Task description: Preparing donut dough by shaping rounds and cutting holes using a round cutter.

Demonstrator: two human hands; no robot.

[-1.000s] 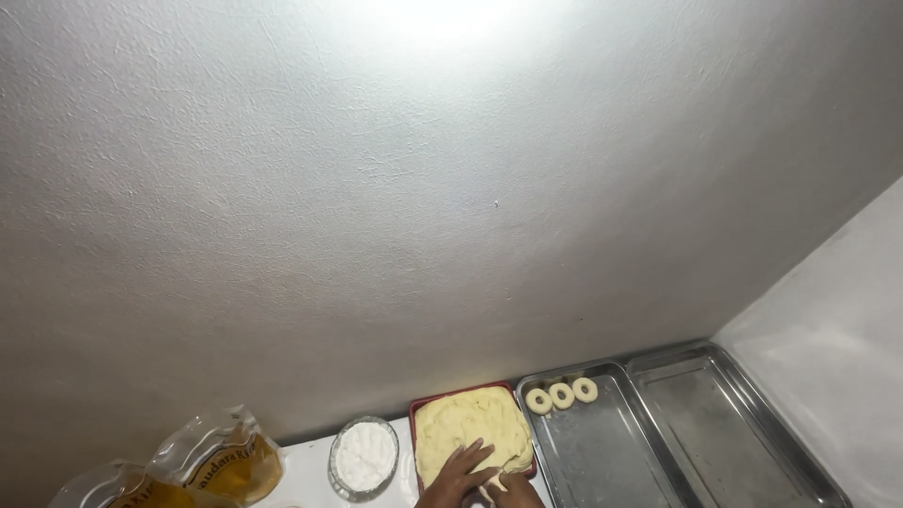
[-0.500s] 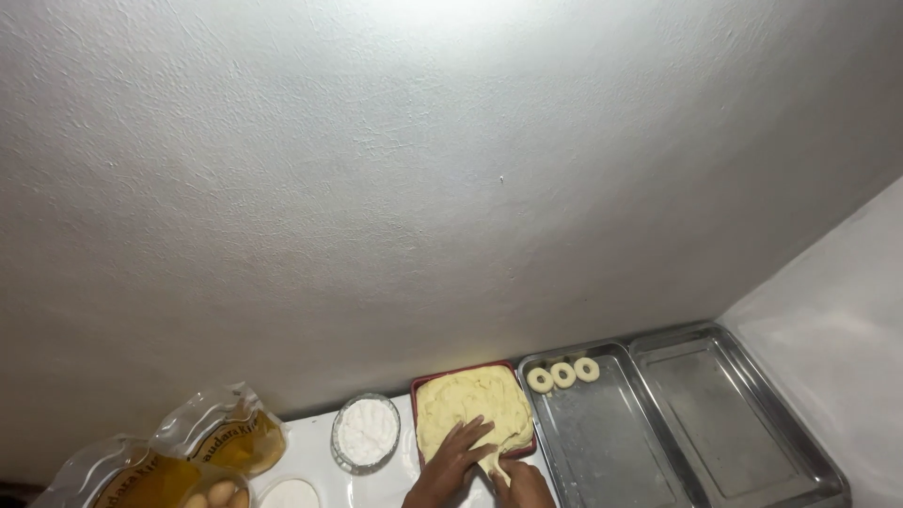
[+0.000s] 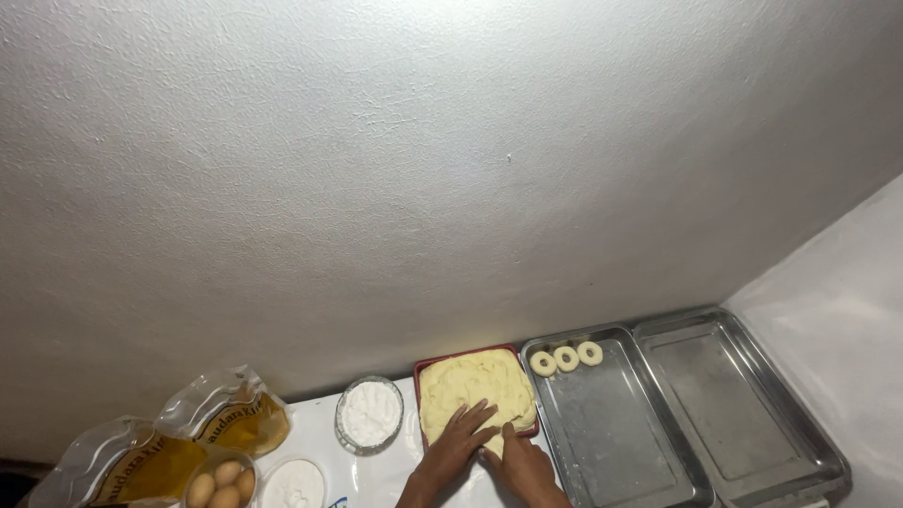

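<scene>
A red tray [image 3: 420, 370] holds a flat slab of pale yellow dough [image 3: 475, 381]. My left hand [image 3: 458, 440] lies flat on the near part of the dough with its fingers spread. My right hand [image 3: 520, 463] rests beside it at the tray's near right corner, its fingers pressed on the dough edge. Neither hand grips anything. Three small dough rings [image 3: 565, 357] sit in a row at the far end of a metal baking tray [image 3: 611, 433] right of the red tray.
A second metal tray [image 3: 743, 404] lies at the far right. Left of the dough are a glass bowl of white powder [image 3: 370, 415], a white bowl [image 3: 293, 484], a bowl of eggs [image 3: 219, 483] and two bags of yellow oil [image 3: 179, 442]. A white wall fills the upper view.
The view has tilted down, so more of the counter shows, with the eggs and white bowl in sight. Both hands have stayed on the near edge of the dough.
</scene>
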